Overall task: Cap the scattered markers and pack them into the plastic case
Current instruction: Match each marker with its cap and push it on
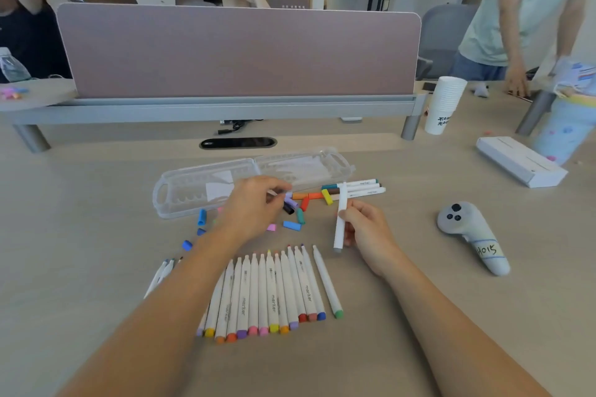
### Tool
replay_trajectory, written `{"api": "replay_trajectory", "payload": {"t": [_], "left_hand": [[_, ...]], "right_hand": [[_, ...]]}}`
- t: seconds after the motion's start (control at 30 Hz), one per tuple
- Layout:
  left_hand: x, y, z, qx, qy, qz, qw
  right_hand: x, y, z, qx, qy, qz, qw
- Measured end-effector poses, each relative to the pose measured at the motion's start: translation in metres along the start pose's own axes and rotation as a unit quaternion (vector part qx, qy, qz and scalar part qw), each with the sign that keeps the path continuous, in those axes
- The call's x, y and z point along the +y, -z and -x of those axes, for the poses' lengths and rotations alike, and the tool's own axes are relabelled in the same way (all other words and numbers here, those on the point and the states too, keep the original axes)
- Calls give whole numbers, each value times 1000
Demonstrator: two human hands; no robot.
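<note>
A clear plastic case (193, 190) lies open on the desk, nothing in it. Several uncapped white markers (271, 293) lie in a row near me, tips pointing away. Loose coloured caps (300, 203) are scattered between the row and the case. My left hand (254, 206) hovers over the caps, its fingertips curled at a lilac cap (290, 202). My right hand (364, 229) grips one white marker (340, 219) upright, grey end down. Three capped markers (358, 188) lie beside the case's right end.
A grey hand controller (471, 232) lies to the right, a white box (519, 159) and a stack of paper cups (443, 105) beyond it. Two or three more markers (159, 274) sit left of the row. A pink divider (238, 51) closes the desk's far side; people stand behind.
</note>
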State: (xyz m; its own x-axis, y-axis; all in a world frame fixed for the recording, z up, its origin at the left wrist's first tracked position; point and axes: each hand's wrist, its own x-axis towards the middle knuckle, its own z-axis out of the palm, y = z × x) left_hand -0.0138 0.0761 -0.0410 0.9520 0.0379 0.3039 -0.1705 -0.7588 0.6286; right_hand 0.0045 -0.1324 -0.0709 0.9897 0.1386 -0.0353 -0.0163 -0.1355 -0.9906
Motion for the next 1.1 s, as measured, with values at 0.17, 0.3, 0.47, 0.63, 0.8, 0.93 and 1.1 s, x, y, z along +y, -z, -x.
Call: {"api": "replay_trajectory", "payload": {"t": [0.17,0.3,0.47,0.63,0.8,0.93,1.1], "left_hand": [[18,-28,30,63,131,312,939],[25,-31,39,82,172,496,847],[24,-31,42,106,163,547,814],[24,-31,41,81,146,550,819],[23,-33,37,102,135,519,838],[20,-29,37,116,131,506,844],[28,-37,43,100,130,441,882]], "right_hand": [[-3,-2,7,-17,30,-3,999],[-3,-3,12,-76,14,-25,997],[-9,-3,22,-204,11,22,979],[-9,-5,25,-236,16,68,969],[-10,-3,24,-244,7,92,965],[-10,-3,24,-241,9,81,967],[-8,-2,21,-228,46,71,970]]}}
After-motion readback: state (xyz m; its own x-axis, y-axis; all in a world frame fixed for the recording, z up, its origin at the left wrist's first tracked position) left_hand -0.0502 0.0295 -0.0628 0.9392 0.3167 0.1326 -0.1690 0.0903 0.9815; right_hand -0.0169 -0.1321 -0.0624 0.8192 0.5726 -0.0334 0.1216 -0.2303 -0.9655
